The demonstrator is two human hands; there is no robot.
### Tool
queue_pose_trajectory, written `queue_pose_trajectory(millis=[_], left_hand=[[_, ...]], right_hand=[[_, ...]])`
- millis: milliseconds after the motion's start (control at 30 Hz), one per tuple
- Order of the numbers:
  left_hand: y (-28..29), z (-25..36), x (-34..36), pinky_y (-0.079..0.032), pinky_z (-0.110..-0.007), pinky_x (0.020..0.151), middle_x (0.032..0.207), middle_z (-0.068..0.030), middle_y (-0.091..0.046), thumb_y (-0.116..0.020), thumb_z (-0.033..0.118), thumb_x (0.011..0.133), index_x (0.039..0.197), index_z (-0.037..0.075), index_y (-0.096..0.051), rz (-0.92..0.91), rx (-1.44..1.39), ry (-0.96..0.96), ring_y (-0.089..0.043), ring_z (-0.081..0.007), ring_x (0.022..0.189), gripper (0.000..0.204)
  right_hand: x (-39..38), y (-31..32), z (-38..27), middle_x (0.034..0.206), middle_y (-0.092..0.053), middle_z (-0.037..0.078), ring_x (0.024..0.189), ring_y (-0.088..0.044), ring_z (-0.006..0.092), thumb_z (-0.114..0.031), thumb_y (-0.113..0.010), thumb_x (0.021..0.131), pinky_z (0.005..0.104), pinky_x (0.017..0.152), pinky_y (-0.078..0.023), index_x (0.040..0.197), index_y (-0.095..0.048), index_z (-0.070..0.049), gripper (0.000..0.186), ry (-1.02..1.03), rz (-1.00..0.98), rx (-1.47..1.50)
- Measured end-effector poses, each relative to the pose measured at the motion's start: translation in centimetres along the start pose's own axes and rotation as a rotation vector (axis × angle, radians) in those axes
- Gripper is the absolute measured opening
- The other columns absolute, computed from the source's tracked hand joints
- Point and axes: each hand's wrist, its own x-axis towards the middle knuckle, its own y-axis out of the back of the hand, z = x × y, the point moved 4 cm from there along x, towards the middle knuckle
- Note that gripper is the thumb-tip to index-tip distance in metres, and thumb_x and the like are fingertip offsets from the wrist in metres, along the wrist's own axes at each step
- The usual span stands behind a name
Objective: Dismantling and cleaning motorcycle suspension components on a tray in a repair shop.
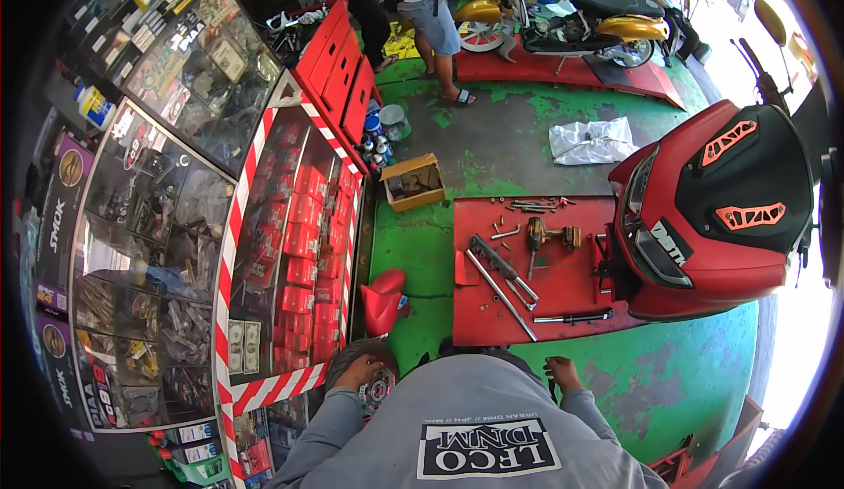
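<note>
My left hand (pixel 360 371) is at a small wheel (pixel 378 389) with a dark tyre, its fingers curled over the tyre beside the glass display case. On my right, my right hand (pixel 563 372) hangs just off the near edge of a red platform (pixel 475 317), fingers curled in around something dark that I cannot make out. A cordless drill (pixel 550 237), a fork leg (pixel 501 263), a long metal rod (pixel 501 294) and a dark-and-silver fork tube (pixel 573 317) lie on the platform, with several small bolts and sockets (pixel 536 205) towards its far edge.
A red scooter (pixel 703 216) stands at the platform's right end. A red body panel (pixel 383 302) and an open cardboard box (pixel 413 183) sit by the display case (pixel 308 225). Other people stand near a yellow motorcycle (pixel 620 27) at the back.
</note>
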Motion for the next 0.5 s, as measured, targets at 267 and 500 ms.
queue_pose_trajectory(millis=[267, 500], left_hand=[[-1.4, 5.0, -0.7, -0.055, -0.036, 0.074, 0.115, -0.0209, -0.065, -0.066, 0.029, 0.089, 0.127, -0.006, -0.056, -0.008, -0.002, 0.064, -0.064, -0.0270, 0.101, 0.053], [-2.6, 4.3, 4.5, -0.052, -0.037, 0.086, 0.117, -0.0199, -0.065, -0.066, 0.031, 0.088, 0.126, -0.003, -0.058, -0.015, 0.077, -0.180, -0.064, -0.0277, 0.104, 0.052]], right_hand=[[0.8, 2.9, 0.6, 0.086, -0.066, 0.008, 0.072, -0.062, 0.0188, -0.028, -0.066, 0.087, 0.0334, 0.057, -0.047, 0.104, -0.067, -0.004, 0.029, -0.136, -0.021, 0.015], [0.7, 5.4, 2.3, 0.086, -0.065, 0.007, 0.071, -0.061, 0.0172, -0.027, -0.067, 0.085, 0.0331, 0.054, -0.046, 0.102, -0.068, -0.006, 0.027, -0.169, -0.013, 0.077]])
